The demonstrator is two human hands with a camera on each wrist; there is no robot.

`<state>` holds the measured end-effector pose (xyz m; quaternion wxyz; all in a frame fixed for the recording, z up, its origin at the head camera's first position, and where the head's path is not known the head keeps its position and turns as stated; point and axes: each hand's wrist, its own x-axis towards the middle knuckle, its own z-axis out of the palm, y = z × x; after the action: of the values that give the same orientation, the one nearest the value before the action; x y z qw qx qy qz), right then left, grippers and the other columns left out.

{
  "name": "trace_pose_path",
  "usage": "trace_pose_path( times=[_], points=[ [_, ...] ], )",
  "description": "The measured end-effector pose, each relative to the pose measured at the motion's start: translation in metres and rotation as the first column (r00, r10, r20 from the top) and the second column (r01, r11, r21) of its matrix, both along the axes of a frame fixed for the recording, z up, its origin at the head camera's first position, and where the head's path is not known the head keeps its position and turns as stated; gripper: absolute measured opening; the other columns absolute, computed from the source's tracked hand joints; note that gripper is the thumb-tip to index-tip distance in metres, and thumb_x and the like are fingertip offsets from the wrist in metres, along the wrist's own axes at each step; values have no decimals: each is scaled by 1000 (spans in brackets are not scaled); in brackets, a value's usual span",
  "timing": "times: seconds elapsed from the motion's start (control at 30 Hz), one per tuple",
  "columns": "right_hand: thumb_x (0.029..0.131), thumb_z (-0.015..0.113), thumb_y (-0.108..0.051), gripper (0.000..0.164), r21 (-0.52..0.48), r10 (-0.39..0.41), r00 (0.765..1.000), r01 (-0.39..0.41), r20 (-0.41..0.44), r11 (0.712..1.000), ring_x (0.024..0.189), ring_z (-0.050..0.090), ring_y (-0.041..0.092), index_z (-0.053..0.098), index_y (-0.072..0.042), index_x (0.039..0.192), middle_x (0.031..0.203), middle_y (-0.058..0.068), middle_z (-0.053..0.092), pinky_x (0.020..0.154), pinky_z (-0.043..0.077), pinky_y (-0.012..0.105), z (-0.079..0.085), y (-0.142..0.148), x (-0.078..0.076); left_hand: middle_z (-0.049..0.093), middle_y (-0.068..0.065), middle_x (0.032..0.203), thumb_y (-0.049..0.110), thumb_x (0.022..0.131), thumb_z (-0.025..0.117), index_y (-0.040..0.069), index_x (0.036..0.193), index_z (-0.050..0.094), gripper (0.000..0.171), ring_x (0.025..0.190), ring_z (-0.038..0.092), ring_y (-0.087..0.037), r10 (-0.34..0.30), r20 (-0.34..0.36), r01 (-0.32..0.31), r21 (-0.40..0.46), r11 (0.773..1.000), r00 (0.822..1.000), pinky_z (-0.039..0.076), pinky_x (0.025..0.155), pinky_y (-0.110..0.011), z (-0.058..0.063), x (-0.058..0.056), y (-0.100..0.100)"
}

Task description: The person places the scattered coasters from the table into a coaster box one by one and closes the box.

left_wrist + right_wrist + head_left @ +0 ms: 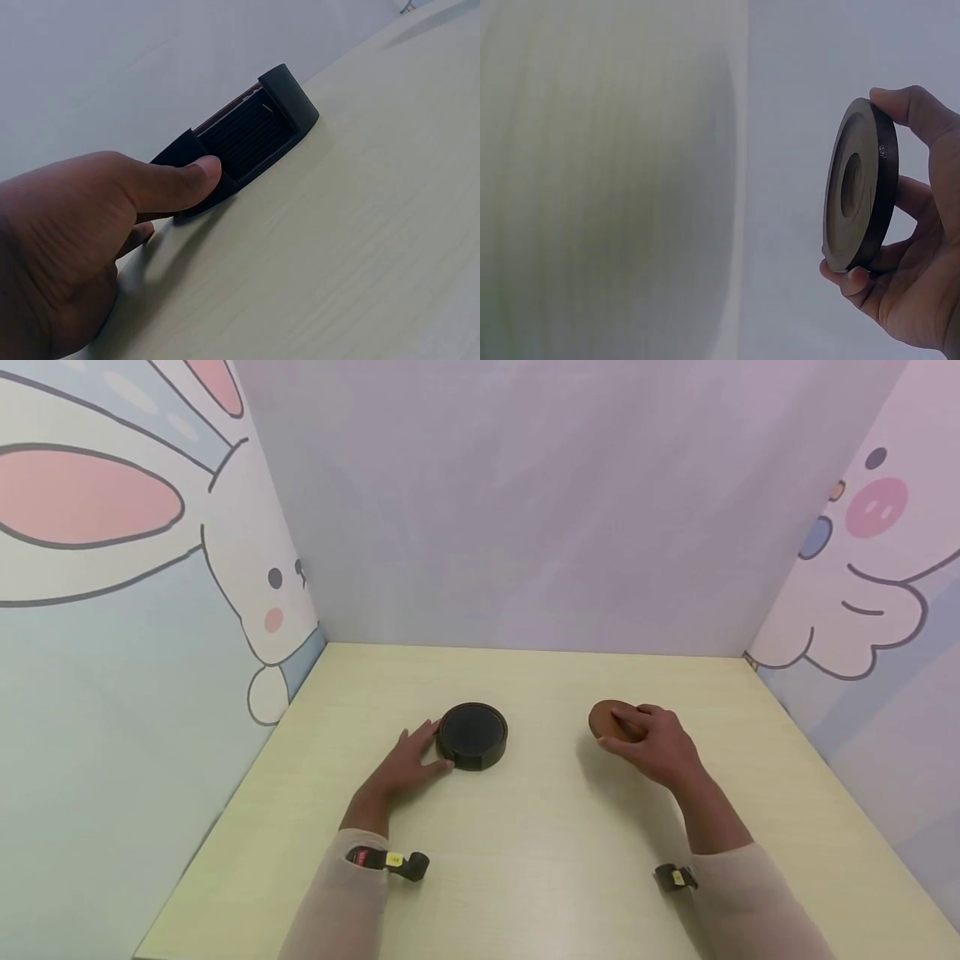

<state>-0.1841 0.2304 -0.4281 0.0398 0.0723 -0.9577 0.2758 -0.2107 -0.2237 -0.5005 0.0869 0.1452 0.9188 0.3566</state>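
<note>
A round black coaster holder [472,732] stands on the table left of centre, with a stack of dark, thin discs showing through its front slot in the left wrist view. My left hand [408,768] holds the holder's left side; its thumb [202,171] lies by the slot, and other fingers are partly hidden behind. To the right, my right hand [656,743] grips a round brown disc [606,720] by its edge, above the tabletop. In the right wrist view this disc [841,232] shows a raised rim and a round hollow in its middle.
The pale wood-grain table [525,877] meets a plain light back wall [525,510]. Side walls with cartoon figures [112,693] close in the left and right. A small black wrist camera [408,865] sits by each sleeve cuff.
</note>
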Motion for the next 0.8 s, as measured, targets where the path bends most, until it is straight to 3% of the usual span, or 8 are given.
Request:
trace_pose_path(
  times=[0.43,0.8],
  points=[
    [96,81,-48,69,-37,17,996,-21,-92,999,135,57,53,64,-16,154,150,31,58,96,56,68,2,-22,1,26,-16,182,47,102,74,12,174,29,91,172,14,-41,-6,-3,6,5,1000,1000,3,141,-62,4,2,0],
    [92,83,-45,65,-58,16,987,-26,-162,998,144,49,51,68,-21,150,155,26,54,101,53,72,1,-46,-5,24,-16,182,46,102,74,13,174,28,92,172,13,-40,5,15,-5,-2,1000,1000,2,141,-61,5,3,3]
  ],
)
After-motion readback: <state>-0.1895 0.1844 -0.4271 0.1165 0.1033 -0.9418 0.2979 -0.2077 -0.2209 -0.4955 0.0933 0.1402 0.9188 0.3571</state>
